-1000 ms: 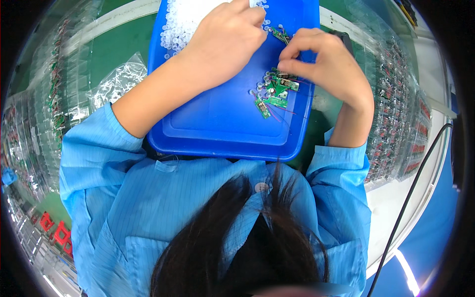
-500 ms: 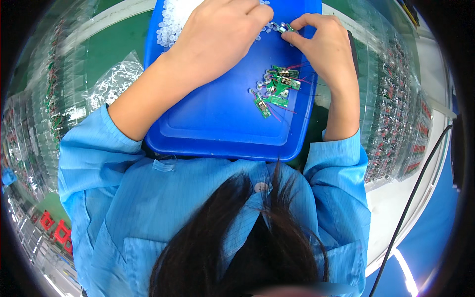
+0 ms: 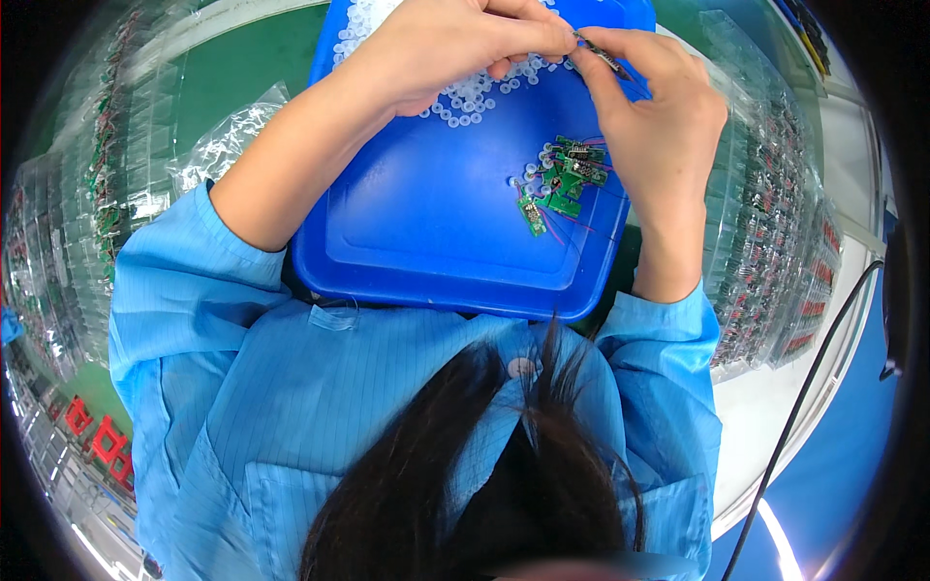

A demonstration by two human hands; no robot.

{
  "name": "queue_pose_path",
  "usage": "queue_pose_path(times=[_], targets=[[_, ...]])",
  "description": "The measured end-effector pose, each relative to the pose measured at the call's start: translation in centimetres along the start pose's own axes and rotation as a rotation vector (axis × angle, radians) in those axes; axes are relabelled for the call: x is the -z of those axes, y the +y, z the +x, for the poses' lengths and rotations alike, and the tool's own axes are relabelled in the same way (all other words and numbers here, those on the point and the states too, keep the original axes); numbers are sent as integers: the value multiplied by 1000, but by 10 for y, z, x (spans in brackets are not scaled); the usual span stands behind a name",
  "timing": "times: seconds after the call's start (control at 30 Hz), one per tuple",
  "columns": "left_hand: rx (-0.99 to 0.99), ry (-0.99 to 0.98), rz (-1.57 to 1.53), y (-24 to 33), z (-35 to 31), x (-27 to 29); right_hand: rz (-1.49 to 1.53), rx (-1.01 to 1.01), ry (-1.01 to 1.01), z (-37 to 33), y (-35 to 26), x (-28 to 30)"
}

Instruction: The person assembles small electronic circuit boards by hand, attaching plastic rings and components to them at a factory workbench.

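Note:
Between the thumb and fingers of my right hand (image 3: 664, 111) is a small circuit board (image 3: 605, 60), held over the far right of a blue tray (image 3: 436, 232). My left hand (image 3: 475, 44) meets it at the board's left end, thumb and fingers pinched; whatever they hold is too small or hidden to make out. Beneath and beyond my left hand lies a pile of small translucent white plastic rings (image 3: 465, 102). Several green circuit boards (image 3: 562, 184) with thin wires and white rings beside them lie in a cluster at the tray's right side.
Crumpled clear plastic bags (image 3: 228, 140) lie left of the tray on the green surface. Rows of bagged boards (image 3: 770, 213) stand at the right, more (image 3: 107, 165) at the left. A black cable (image 3: 809, 387) runs down the right side. Red stools (image 3: 107, 441) show at lower left.
My left hand has moved right to meet the circuit board in my right hand, uncovering more white rings. The board is now tilted differently, and the tray appears shifted slightly right in view.

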State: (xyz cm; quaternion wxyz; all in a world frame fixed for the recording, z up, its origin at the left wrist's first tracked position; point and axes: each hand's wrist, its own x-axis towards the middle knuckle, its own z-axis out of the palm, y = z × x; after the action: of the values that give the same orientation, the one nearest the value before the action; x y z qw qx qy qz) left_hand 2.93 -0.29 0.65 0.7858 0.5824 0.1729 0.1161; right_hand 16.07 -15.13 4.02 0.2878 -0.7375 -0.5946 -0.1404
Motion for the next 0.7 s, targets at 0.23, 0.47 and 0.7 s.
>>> queue_pose_path(times=[0.23,0.47,0.7], targets=[[-205,152,101,4,-11,-19,770,-425,-255,0,18,-2],[-599,213,830,9,-20,-26,663,-404,-305,-1,23,-6],[-240,128,182,0,-10,-18,263,-80,10,3,14,-6]])
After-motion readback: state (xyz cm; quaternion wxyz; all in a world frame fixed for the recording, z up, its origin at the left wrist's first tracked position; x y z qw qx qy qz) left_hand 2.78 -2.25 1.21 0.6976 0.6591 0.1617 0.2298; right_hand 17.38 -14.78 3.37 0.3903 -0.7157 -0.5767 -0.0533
